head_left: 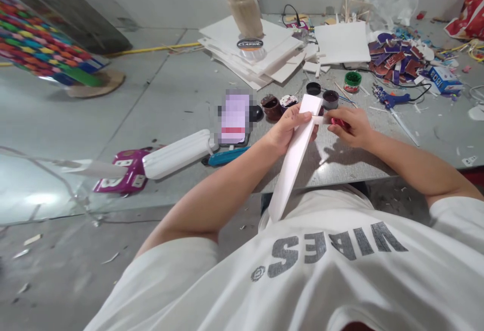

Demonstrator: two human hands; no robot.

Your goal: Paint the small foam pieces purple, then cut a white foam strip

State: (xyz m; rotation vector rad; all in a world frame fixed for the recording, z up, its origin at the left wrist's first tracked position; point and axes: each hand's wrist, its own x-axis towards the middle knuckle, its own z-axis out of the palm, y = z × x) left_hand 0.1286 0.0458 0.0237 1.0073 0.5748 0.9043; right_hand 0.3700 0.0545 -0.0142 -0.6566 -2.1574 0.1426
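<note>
A long white foam board strip (293,162) slants from above the table edge down toward my shirt. My left hand (286,128) is closed around its upper part, thumb lying across the face. In my right hand (354,125), fingers are closed on a small red-handled craft knife (336,121). Its pale blade end meets the strip's right edge near my left thumb; blur hides the exact contact. Just beyond the hands stand a brown paint jar (270,108) and a dark open pot (330,99).
White foam sheets (215,34) are stacked at the back under a jar. A phone (235,117) lies left of the paints. On the right are a blue glue gun (393,98), a green paint pot (352,81) and a pile of coloured scraps (397,59). Purple toy-like shell (128,170) sits at left.
</note>
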